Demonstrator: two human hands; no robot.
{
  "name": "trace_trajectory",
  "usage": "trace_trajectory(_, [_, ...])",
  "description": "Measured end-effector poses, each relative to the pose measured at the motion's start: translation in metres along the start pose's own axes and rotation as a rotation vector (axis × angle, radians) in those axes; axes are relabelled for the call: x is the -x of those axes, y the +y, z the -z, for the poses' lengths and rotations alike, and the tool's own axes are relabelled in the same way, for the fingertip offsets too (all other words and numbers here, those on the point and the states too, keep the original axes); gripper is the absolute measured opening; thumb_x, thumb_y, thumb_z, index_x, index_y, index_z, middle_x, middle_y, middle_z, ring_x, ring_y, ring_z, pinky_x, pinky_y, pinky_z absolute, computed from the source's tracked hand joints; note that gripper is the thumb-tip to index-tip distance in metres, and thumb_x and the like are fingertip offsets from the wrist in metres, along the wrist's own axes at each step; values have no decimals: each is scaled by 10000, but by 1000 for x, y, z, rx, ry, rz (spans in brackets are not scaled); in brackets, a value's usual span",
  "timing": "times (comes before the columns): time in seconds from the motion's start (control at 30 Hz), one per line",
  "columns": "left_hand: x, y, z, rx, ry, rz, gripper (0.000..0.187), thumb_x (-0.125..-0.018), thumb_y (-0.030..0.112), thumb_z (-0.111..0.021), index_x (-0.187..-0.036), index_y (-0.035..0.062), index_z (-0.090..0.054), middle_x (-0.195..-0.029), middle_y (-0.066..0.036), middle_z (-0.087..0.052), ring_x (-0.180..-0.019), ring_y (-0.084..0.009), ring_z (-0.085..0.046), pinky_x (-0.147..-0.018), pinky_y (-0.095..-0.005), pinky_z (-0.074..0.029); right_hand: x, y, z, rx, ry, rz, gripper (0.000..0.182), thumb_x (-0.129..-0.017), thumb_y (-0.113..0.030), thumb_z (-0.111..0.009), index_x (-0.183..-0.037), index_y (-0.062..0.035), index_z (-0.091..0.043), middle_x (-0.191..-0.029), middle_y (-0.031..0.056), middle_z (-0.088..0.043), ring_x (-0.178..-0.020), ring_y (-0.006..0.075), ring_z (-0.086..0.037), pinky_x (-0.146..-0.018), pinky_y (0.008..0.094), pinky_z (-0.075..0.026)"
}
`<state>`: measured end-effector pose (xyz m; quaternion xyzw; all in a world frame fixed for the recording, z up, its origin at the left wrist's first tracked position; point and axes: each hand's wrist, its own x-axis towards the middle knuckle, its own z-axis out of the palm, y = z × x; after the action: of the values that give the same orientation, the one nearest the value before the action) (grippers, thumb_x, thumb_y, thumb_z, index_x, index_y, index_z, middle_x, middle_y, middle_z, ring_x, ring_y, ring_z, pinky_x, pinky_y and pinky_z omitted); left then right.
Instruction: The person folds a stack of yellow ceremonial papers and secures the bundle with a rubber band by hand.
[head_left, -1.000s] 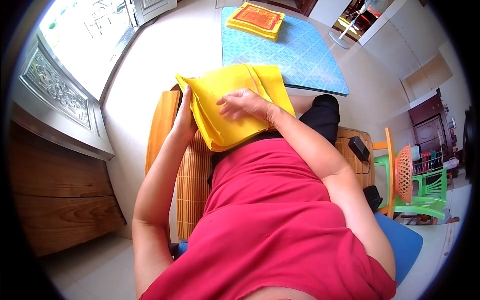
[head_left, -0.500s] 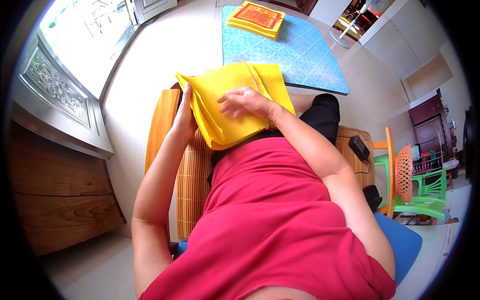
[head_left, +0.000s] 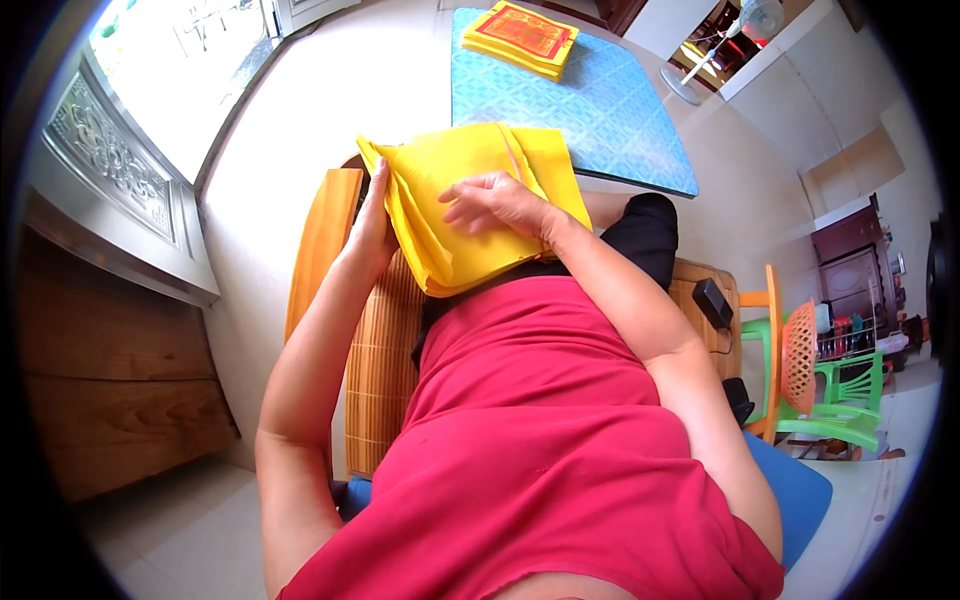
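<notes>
A thick stack of yellow paper sheets [head_left: 455, 160] rests on my lap, its left edges fanned and slightly curled. My left hand [head_left: 374, 222] grips this left side, thumb up along the edge and the other fingers hidden behind or beneath. Over the middle of the top sheet is my right hand [head_left: 498, 205], fingers loosely bent and a little apart, with nothing held in them. A narrow pinkish strip shows between sheets just above the right hand.
Ahead stands a blue patterned table [head_left: 600, 110] bearing a stack of yellow paper with red print [head_left: 520, 35]. A wooden armrest [head_left: 325, 240] is at my left. To the right are a black adapter [head_left: 712, 303], an orange basket [head_left: 798, 358], a green chair [head_left: 850, 385] and a fan [head_left: 690, 75].
The view has shifted slightly, moving the table and chairs a little in frame. Both hands keep nearly the same pose on and over the yellow paper.
</notes>
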<state>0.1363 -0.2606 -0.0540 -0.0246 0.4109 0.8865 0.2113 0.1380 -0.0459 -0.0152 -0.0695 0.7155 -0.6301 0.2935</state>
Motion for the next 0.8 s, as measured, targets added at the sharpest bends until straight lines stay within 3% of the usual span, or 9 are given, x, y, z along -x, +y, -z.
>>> trace_trajectory(0.37, [-8,-4,11,-64,60,57,691,-874,682,-453,-1314,150,-487,-1163,-43,-611,-1017,-170,-594,-822,-335,-497,0,-4,-4,43,27,-19,376,-976,-348,-506,-1181,-55,-622,-990,97,-695,-805,135,-661,-686,257,-540])
trace_trajectory(0.8, [-4,-1,5,-10,31,31,657,-908,627,-445,-1330,124,-469,-1190,-69,-611,-1036,-188,-611,-821,-348,-524,-1,0,0,25,12,-1,385,-974,-355,-506,-1194,-59,-618,-1010,103,-691,-822,145,-663,-695,259,-541])
